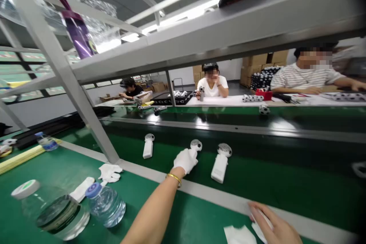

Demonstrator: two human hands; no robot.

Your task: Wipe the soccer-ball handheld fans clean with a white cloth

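Observation:
In a white glove, my left hand (185,161) reaches over the green conveyor and closes on a white handheld device with a round football-patterned head (196,145); the glove hides most of its handle. Two similar devices lie on either side, one to the left (148,148) and a larger-looking one to the right (219,167). My right hand (274,224) is bare, low at the right by the conveyor's near edge, its fingers around a piece of white cloth (262,228). Another white cloth piece (240,235) lies just left of it.
Water bottles (106,205) (57,213) stand at the near left beside a white glove (109,173). A metal post (71,84) rises at left to a shelf (177,42) overhead. Across the conveyor sit several people, and more football-patterned items (264,109) lie on the far belt.

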